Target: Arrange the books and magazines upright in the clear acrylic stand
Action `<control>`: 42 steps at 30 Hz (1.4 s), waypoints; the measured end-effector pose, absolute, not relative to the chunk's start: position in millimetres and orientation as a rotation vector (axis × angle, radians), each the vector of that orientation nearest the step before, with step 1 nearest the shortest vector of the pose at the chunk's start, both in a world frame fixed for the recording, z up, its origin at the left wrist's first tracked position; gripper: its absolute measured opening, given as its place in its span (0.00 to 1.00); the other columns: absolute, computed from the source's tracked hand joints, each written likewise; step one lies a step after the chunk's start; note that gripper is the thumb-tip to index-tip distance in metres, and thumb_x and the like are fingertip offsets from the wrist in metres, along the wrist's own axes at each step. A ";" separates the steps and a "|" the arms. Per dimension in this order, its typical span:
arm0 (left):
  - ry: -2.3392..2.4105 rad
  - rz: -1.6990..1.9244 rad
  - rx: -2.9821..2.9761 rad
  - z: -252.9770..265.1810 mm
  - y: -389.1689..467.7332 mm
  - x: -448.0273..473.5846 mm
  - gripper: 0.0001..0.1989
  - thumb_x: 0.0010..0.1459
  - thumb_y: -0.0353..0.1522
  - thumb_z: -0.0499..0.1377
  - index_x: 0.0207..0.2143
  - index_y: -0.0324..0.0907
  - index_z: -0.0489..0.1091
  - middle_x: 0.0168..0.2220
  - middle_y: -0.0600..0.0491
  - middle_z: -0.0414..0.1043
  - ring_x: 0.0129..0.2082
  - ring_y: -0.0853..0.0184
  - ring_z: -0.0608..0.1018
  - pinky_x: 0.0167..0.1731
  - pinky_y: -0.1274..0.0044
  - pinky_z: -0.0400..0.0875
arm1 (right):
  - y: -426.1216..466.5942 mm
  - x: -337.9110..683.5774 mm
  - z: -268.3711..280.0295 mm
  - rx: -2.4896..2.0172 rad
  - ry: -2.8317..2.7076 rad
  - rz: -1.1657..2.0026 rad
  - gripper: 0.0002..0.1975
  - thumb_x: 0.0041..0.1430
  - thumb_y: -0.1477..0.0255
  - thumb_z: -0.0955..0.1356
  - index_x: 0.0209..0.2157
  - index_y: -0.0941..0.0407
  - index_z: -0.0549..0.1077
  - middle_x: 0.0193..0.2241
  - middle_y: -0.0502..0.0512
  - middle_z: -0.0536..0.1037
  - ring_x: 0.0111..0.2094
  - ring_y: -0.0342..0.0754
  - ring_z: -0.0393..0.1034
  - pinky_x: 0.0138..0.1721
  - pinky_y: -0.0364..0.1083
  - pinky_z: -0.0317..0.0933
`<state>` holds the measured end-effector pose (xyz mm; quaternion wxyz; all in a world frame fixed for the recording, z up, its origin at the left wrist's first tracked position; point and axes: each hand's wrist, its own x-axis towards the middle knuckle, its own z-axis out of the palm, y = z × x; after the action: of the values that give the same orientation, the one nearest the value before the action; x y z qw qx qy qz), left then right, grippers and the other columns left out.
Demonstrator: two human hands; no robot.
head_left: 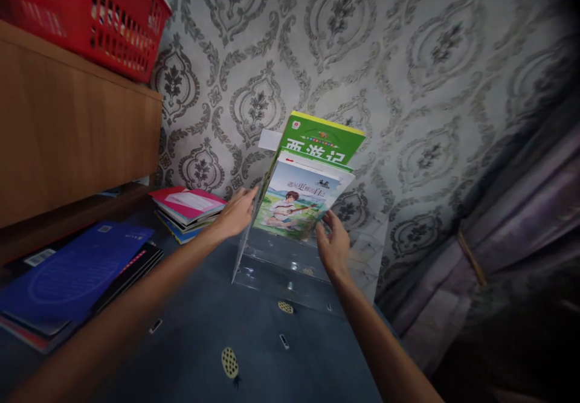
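Against the patterned wall [408,58], at the far side of the desk [254,354], a clear plastic stand [281,264] holds two books tilted back toward the wall. Left of it, a wooden shelf unit [77,137] carries a red basket [90,10] on its top. On the desk at lower left lies a blue book [77,270] on top of a dark book and others. Farther back, near the wall, sits a small stack of books [188,209] with a pink cover on top.

In the stand, the green book [321,137] stands at the rear, its top edge rising above the one in front. The picture book [299,200], showing a child with a guitar on a meadow, leans against the green book's front.

The left hand [238,209] rests with flat, extended fingers against the left edge of the picture book; its grip is apart, not closed on the book. The right hand [335,243] touches the lower right corner of the picture book with its fingertips, fingers loosely spread; a closed grip cannot be confirmed.

Small patterned marks are scattered on the desk surface.
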<state>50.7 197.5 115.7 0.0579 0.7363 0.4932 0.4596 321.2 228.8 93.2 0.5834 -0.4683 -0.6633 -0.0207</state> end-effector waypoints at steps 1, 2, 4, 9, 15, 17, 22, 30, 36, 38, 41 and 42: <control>1.492 1.387 2.250 116.2 197.9 54.2 0.30 0.60 0.22 0.50 0.65 0.36 0.61 0.55 0.39 0.70 0.59 0.53 0.71 0.62 0.62 0.63 | 228.7 321.2 94.0 -1.088 -1.554 -0.034 0.30 0.57 0.61 0.64 0.58 0.62 0.71 0.51 0.72 0.79 0.52 0.64 0.75 0.51 0.61 0.68; 1.485 1.381 2.265 116.5 198.4 57.6 0.30 0.59 0.22 0.50 0.65 0.35 0.62 0.55 0.38 0.69 0.59 0.53 0.70 0.62 0.62 0.63 | 228.4 321.0 94.9 -1.082 -1.561 -0.020 0.30 0.57 0.62 0.64 0.58 0.63 0.71 0.50 0.72 0.79 0.51 0.64 0.75 0.51 0.60 0.69; 1.457 1.378 2.283 116.6 199.2 63.8 0.30 0.58 0.21 0.50 0.64 0.36 0.63 0.55 0.39 0.67 0.60 0.53 0.70 0.62 0.63 0.62 | 227.2 320.3 96.6 -1.073 -1.573 -0.004 0.30 0.57 0.63 0.63 0.58 0.63 0.71 0.49 0.72 0.80 0.50 0.63 0.76 0.50 0.59 0.70; 1.417 1.375 2.289 115.5 201.9 71.4 0.31 0.56 0.21 0.50 0.63 0.34 0.62 0.55 0.39 0.66 0.60 0.55 0.68 0.63 0.65 0.61 | 224.8 319.1 98.8 -1.095 -1.604 -0.032 0.29 0.58 0.64 0.63 0.58 0.62 0.71 0.47 0.69 0.81 0.48 0.61 0.78 0.50 0.57 0.70; 1.405 1.373 2.264 114.4 205.1 68.5 0.30 0.56 0.22 0.51 0.62 0.35 0.64 0.55 0.40 0.68 0.60 0.56 0.69 0.64 0.65 0.60 | 225.7 319.9 98.5 -1.074 -1.593 0.007 0.29 0.56 0.64 0.64 0.57 0.61 0.72 0.49 0.68 0.81 0.49 0.62 0.77 0.51 0.59 0.70; 1.404 1.377 2.254 112.0 204.8 67.3 0.30 0.56 0.22 0.52 0.62 0.36 0.65 0.55 0.41 0.69 0.60 0.56 0.70 0.64 0.65 0.60 | 225.4 319.6 99.2 -1.046 -1.597 0.061 0.29 0.56 0.65 0.64 0.57 0.60 0.72 0.49 0.67 0.81 0.50 0.61 0.77 0.51 0.59 0.70; 1.421 1.398 2.209 106.4 203.1 68.9 0.28 0.56 0.23 0.53 0.60 0.38 0.67 0.56 0.42 0.69 0.60 0.56 0.70 0.64 0.63 0.60 | 224.3 318.5 101.2 -1.055 -1.590 0.090 0.30 0.55 0.64 0.64 0.57 0.63 0.72 0.48 0.70 0.81 0.49 0.63 0.77 0.51 0.60 0.69; 1.404 1.382 2.191 107.8 200.6 67.4 0.29 0.55 0.23 0.54 0.61 0.37 0.66 0.56 0.41 0.69 0.61 0.56 0.70 0.64 0.64 0.60 | 228.9 324.1 97.7 -1.050 -1.629 0.089 0.30 0.56 0.62 0.64 0.57 0.61 0.71 0.50 0.68 0.80 0.50 0.62 0.77 0.53 0.61 0.68; 1.363 1.404 2.158 127.7 202.0 60.4 0.34 0.58 0.28 0.55 0.68 0.37 0.56 0.62 0.39 0.66 0.64 0.52 0.68 0.62 0.62 0.64 | 230.0 321.2 109.1 -0.972 -1.616 0.135 0.31 0.58 0.63 0.64 0.60 0.61 0.67 0.55 0.69 0.76 0.55 0.61 0.73 0.56 0.61 0.66; 1.343 1.431 2.161 142.9 204.9 62.6 0.35 0.59 0.28 0.55 0.69 0.38 0.54 0.64 0.40 0.64 0.66 0.51 0.65 0.64 0.61 0.61 | 230.6 317.7 118.3 -0.921 -1.608 0.119 0.33 0.59 0.63 0.64 0.63 0.60 0.63 0.58 0.69 0.74 0.57 0.61 0.71 0.58 0.61 0.64; 1.282 1.462 2.193 166.7 209.1 69.0 0.36 0.59 0.27 0.55 0.70 0.37 0.53 0.66 0.41 0.62 0.68 0.51 0.63 0.67 0.61 0.58 | 232.6 311.3 131.0 -0.853 -1.609 0.124 0.37 0.60 0.61 0.64 0.67 0.60 0.55 0.63 0.70 0.68 0.62 0.60 0.66 0.59 0.61 0.64; 1.248 1.465 2.210 172.7 209.7 71.1 0.36 0.59 0.26 0.55 0.70 0.37 0.52 0.67 0.41 0.61 0.68 0.51 0.61 0.67 0.61 0.57 | 233.5 309.2 133.9 -0.845 -1.607 0.133 0.38 0.60 0.61 0.64 0.68 0.59 0.53 0.65 0.70 0.65 0.63 0.59 0.65 0.59 0.61 0.64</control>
<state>71.1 209.7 172.7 0.1053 0.7499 0.4233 0.4973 309.2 233.5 133.9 0.6135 -0.3666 -0.6971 0.0577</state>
